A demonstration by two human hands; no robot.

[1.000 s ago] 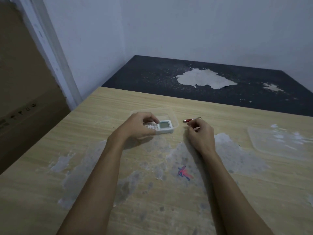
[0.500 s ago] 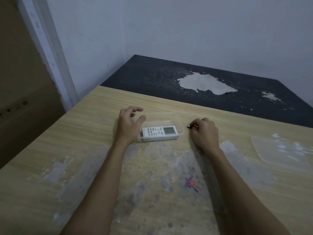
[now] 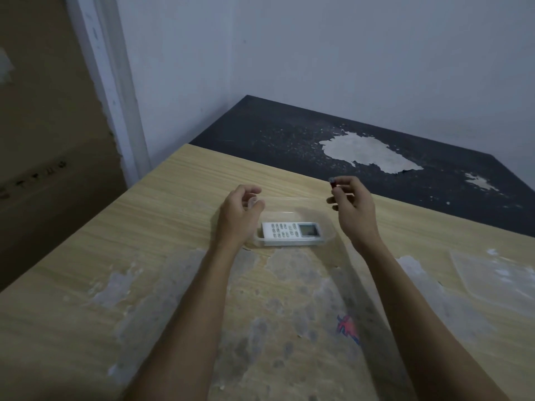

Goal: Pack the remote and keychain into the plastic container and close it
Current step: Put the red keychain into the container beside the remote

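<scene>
Since half a second back: right hand point(image 3: 354, 202) lifted off the wooden counter point(image 3: 179, 198), pinching the small red keychain point(image 3: 333, 184) above the clear plastic container point(image 3: 328, 225). White remote point(image 3: 291, 230) lies inside. Left hand point(image 3: 240, 211) hovers loosely spread at the container's left end. Step: keychain. Next, likely: lower, release, fetch the translucent lid point(image 3: 498, 274), well right.

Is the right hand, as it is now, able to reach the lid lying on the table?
Probably yes. The lid lies flat on the table, to the right of the right hand, with nothing between them. But its grip is shut on the keychain.
</scene>
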